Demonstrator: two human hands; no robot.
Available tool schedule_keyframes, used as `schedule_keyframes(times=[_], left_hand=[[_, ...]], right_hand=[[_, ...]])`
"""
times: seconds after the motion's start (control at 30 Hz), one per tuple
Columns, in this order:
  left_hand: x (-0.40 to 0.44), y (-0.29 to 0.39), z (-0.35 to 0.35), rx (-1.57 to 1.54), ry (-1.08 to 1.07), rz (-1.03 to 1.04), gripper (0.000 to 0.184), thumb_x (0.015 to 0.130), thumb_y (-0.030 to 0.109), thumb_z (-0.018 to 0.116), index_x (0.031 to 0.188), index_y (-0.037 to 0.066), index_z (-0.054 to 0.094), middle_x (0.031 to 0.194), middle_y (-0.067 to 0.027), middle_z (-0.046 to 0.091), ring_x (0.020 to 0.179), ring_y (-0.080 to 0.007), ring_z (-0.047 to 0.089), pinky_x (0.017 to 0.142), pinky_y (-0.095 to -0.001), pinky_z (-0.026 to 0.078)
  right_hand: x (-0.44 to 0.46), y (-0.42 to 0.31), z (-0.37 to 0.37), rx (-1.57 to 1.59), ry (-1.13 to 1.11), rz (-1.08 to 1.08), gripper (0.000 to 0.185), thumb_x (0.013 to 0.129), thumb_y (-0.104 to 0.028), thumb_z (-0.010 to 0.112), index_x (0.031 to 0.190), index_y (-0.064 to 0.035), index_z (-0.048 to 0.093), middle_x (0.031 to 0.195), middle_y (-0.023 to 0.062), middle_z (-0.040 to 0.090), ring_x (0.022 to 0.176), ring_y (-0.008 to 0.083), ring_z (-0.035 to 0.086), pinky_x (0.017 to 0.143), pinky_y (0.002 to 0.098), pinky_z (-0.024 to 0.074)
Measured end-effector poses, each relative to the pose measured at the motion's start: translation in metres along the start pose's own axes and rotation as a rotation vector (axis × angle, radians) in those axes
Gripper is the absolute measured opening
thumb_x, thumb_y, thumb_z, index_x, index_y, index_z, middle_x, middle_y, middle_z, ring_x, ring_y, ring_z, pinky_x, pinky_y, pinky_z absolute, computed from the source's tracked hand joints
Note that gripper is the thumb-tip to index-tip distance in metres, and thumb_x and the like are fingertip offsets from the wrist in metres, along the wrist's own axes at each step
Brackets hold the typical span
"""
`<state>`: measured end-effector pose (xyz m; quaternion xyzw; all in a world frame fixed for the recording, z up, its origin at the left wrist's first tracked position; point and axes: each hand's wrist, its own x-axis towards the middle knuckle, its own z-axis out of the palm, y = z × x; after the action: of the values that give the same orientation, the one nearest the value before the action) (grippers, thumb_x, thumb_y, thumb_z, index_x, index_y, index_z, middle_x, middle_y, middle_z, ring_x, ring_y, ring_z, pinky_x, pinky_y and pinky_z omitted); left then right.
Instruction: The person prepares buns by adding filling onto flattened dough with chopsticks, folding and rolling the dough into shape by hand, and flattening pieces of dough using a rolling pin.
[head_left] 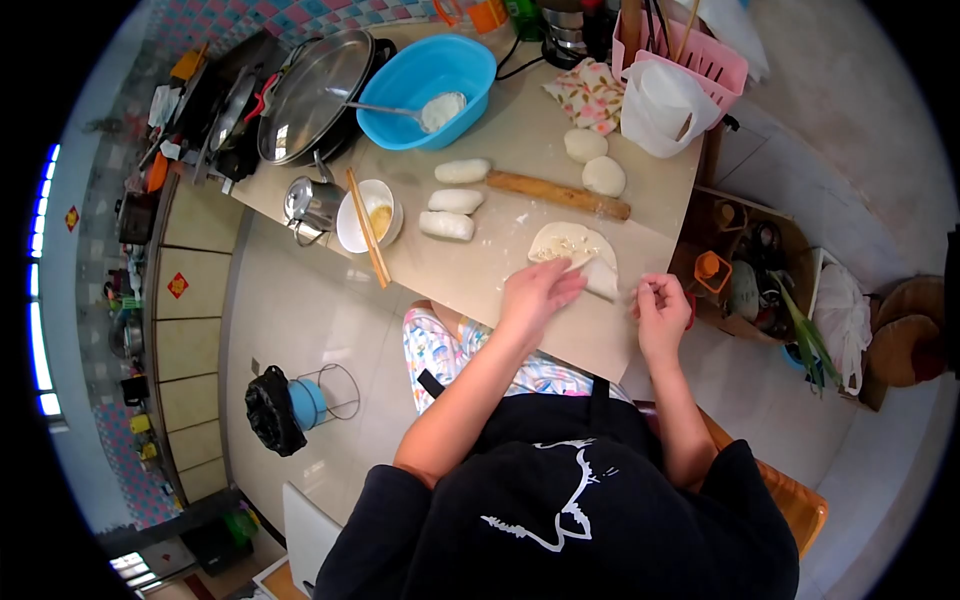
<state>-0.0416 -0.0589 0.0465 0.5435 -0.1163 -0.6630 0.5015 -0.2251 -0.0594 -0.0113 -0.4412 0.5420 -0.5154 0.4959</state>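
A flattened sheet of dough (572,241) lies on the table, with small bits scattered on top and its near right edge folded over. My left hand (543,292) is at its near edge, fingers stretched out and touching the fold. To the right of the dough, by the table edge, my right hand (661,305) is raised with its fingers curled together; whatever they may hold is hidden. Behind the dough sheet lies a wooden rolling pin (560,194). Two round dough pieces (603,176) sit beyond the pin, and three dough rolls (447,225) lie to its left.
Chopsticks (366,228) rest across a white bowl (347,222) at the table's left edge, beside a metal pot (312,203). Farther back stand a blue basin (385,110) with a ladle, a lidded pan (316,95) and a pink basket (728,72). A box (765,215) stands right of the table.
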Motion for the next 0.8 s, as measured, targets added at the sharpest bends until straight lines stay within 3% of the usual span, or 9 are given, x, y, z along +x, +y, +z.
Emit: schedule_keyframes(times=[0.17, 0.23, 0.27, 0.43, 0.5, 0.6, 0.67, 0.73, 0.8], left_hand=[[-0.014, -0.028, -0.055, 0.212, 0.112, 0.061, 0.026, 0.093, 0.012, 0.052, 0.102, -0.011, 0.06, 0.087, -0.0167, 0.066, 0.079, -0.0214, 0.067, 0.07, -0.0272, 0.053], [-0.014, -0.033, -0.06, 0.245, 0.157, 0.128, 0.024, 0.091, 0.011, 0.054, 0.101, -0.009, 0.062, 0.083, -0.0145, 0.067, 0.075, -0.019, 0.067, 0.065, -0.0255, 0.052], [-0.013, -0.034, -0.058, 0.309, 0.164, 0.175, 0.021, 0.089, 0.009, 0.056, 0.098, -0.009, 0.062, 0.083, -0.014, 0.067, 0.074, -0.0183, 0.067, 0.064, -0.0255, 0.052], [0.002, -0.028, -0.061, 0.471, 0.161, 0.212, 0.01, 0.085, 0.001, 0.061, 0.092, -0.007, 0.062, 0.08, -0.0121, 0.066, 0.071, -0.0151, 0.066, 0.061, -0.0235, 0.053], [0.019, -0.027, -0.081, 0.688, 0.269, 0.331, 0.013, 0.084, -0.001, 0.06, 0.095, -0.007, 0.059, 0.082, -0.0108, 0.065, 0.071, -0.014, 0.065, 0.059, -0.0232, 0.052], [0.03, -0.018, -0.102, 0.574, 0.284, 0.538, 0.022, 0.086, 0.0, 0.058, 0.106, -0.006, 0.054, 0.085, -0.0104, 0.065, 0.071, -0.0136, 0.064, 0.058, -0.0224, 0.051], [0.022, -0.017, -0.106, 0.566, 0.257, 0.451, 0.026, 0.086, 0.0, 0.057, 0.111, -0.006, 0.05, 0.087, -0.0107, 0.065, 0.071, -0.0138, 0.064, 0.059, -0.0226, 0.05], [0.006, -0.014, -0.101, 0.563, 0.224, 0.362, 0.031, 0.087, 0.001, 0.055, 0.116, -0.006, 0.046, 0.088, -0.011, 0.065, 0.072, -0.0141, 0.064, 0.06, -0.0227, 0.05], [-0.016, -0.017, -0.095, 0.467, 0.224, 0.275, 0.029, 0.084, 0.001, 0.055, 0.112, -0.004, 0.047, 0.077, -0.0105, 0.064, 0.063, -0.0146, 0.061, 0.058, -0.0243, 0.049]], right_hand=[[0.02, 0.007, 0.005, -0.03, -0.037, -0.046, 0.01, 0.087, -0.001, 0.055, 0.097, -0.0005, 0.057, 0.079, 0.0032, 0.059, 0.068, 0.0097, 0.056, 0.062, 0.0219, 0.0457], [0.039, -0.006, 0.015, -0.464, -0.105, -0.301, 0.017, 0.085, -0.003, 0.056, 0.102, -0.0012, 0.057, 0.084, 0.0087, 0.061, 0.071, 0.0179, 0.06, 0.067, 0.0279, 0.0484], [0.05, -0.006, 0.023, -0.468, -0.11, -0.306, 0.017, 0.085, -0.003, 0.056, 0.102, -0.0012, 0.057, 0.084, 0.0087, 0.061, 0.071, 0.0179, 0.06, 0.067, 0.0279, 0.0484], [0.067, -0.013, 0.046, -0.573, -0.324, -0.192, 0.024, 0.085, -0.006, 0.056, 0.108, -0.002, 0.057, 0.084, 0.0124, 0.062, 0.075, 0.0229, 0.063, 0.071, 0.0321, 0.0499], [0.054, -0.014, 0.042, -0.596, -0.348, -0.129, 0.024, 0.085, -0.006, 0.056, 0.108, -0.0012, 0.056, 0.085, 0.0123, 0.063, 0.076, 0.0221, 0.063, 0.071, 0.0314, 0.0498], [0.031, -0.008, 0.035, -0.517, -0.389, 0.04, 0.023, 0.085, -0.006, 0.055, 0.107, 0.0004, 0.056, 0.085, 0.012, 0.063, 0.079, 0.0203, 0.063, 0.071, 0.0302, 0.0498], [0.019, -0.005, 0.032, -0.415, -0.405, 0.146, 0.022, 0.085, -0.005, 0.055, 0.106, 0.0012, 0.056, 0.086, 0.0118, 0.063, 0.079, 0.0193, 0.063, 0.071, 0.0297, 0.0498], [0.008, -0.006, 0.032, -0.43, -0.388, -0.068, 0.022, 0.086, -0.001, 0.054, 0.108, 0.0022, 0.056, 0.09, 0.0081, 0.063, 0.079, 0.0142, 0.06, 0.072, 0.0267, 0.05], [-0.002, -0.009, 0.033, -0.42, -0.376, -0.069, 0.021, 0.083, 0.002, 0.055, 0.104, 0.002, 0.057, 0.09, 0.0093, 0.062, 0.079, 0.0159, 0.061, 0.071, 0.0275, 0.0501]])
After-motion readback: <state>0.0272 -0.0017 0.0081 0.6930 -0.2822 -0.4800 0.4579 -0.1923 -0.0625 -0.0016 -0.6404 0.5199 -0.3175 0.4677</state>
